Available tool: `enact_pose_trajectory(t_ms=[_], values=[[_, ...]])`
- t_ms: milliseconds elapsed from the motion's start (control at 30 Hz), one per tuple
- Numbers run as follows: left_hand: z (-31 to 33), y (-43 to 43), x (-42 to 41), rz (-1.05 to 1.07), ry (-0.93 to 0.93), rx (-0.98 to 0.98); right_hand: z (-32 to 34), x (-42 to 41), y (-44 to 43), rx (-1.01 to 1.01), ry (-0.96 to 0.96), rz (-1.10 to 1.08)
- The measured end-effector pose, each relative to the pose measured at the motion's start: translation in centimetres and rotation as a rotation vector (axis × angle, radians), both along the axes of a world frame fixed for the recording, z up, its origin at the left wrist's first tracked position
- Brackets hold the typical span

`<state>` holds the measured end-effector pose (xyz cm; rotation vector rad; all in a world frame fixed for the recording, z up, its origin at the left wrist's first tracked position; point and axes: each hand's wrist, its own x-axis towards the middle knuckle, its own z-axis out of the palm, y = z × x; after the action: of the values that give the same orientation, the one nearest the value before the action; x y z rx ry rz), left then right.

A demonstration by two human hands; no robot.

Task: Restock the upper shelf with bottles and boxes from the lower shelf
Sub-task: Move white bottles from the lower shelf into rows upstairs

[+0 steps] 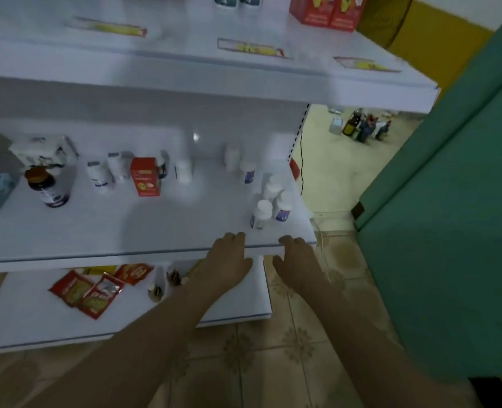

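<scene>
Both hands are empty, fingers loosely spread: left hand (pixel 229 259) and right hand (pixel 298 260) reach over the middle shelf's (pixel 102 231) front edge. Upright white bottles (pixel 271 201) stand just beyond the right hand, near the right corner

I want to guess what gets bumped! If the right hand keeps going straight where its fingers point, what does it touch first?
Probably the white bottle at the front of the small cluster near the middle shelf's right end. The right hand points up over the shelf edge toward it, though depth is hard to judge in this blurry view.
</scene>
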<state>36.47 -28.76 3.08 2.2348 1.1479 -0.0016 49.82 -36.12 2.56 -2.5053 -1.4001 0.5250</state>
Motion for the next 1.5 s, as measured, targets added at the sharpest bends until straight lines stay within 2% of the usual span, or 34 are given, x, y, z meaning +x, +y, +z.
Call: enact_pose_trajectory(t_ms=[333, 433, 567, 800, 900, 1000, 1200, 1367, 1500], values=[[-5.1, 6.5, 6.7, 0.084, -0.011, -0.096, -4.6, 9.2, 7.3, 0.009, -0.012, -0.113], [-5.9, 8.3, 8.9, 0.088, -0.067, -0.122, -5.4, 11.0, 9.6, 0.083, 0.061, -0.141], [-7.0, 9.9, 11.4, 0.098, -0.179, -0.22, -6.9, 12.2, 11.7, 0.13, 0.181, -0.073], [-8.7, 9.4, 11.8, 0.122, -0.396, -0.273, -7.7, 11.7, 11.3, 0.29, 0.386, -0.091], [-7.1, 8.8, 10.4, 0.261, -0.55, -0.409, -6.2, 11.9, 10.1, 0.366, 0.599, -0.178], [-4.2, 8.4, 8.3, 0.361, -0.686, -0.584, -3.8, 11.2, 9.2, 0.435, 0.9, -0.214], [2.9, 6.7, 2.6, 0.331, -0.845, -0.749, 2.4, 5.6, 8.0, 0.496, 1.238, -0.186], [8.3, 4.1, -4.1, 0.352, -0.974, -0.944, 7.9, -1.1, 5.2, 0.539, 1.382, -0.111], [12.5, 1.4, -10.8, 0.321, -1.029, -0.865, 12.9, -8.3, 2.8, 0.583, 1.306, -0.024]])
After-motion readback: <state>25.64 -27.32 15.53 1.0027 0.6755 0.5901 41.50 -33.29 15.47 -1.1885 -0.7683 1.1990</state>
